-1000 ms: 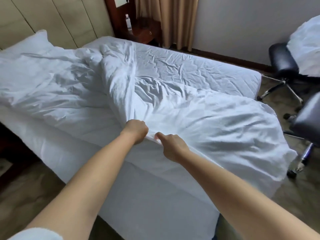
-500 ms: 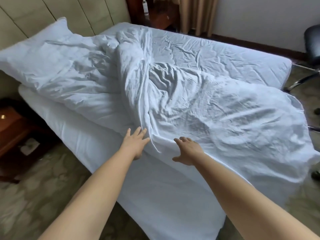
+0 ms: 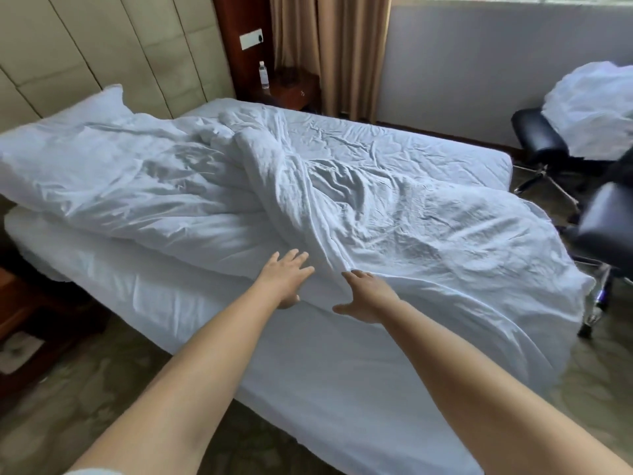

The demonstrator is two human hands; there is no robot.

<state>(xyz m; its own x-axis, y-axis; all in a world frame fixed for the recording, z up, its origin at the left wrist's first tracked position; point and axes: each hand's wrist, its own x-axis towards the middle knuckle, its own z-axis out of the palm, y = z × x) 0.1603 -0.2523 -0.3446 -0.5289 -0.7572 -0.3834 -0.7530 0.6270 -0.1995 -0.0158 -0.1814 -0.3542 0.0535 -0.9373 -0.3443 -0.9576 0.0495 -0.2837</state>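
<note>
Both my hands are open with fingers spread and grip nothing. My left hand (image 3: 286,279) is at the near edge of the duvet (image 3: 428,234), and my right hand (image 3: 368,296) is just beside it. The duvet lies rumpled across the bed (image 3: 308,378). A thick twisted ridge runs away from my hands, and the right part hangs over the bed's right edge. It looks light, soft and floppy, so I'd pinch the near hem on either side of the ridge. A pillow (image 3: 68,111) sits far left, and a chair (image 3: 541,138) stands well to the right.

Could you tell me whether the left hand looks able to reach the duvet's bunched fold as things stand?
Probably yes: the left hand is open with fingers straight, just beside the bunched fold, and nothing lies between them.
</note>
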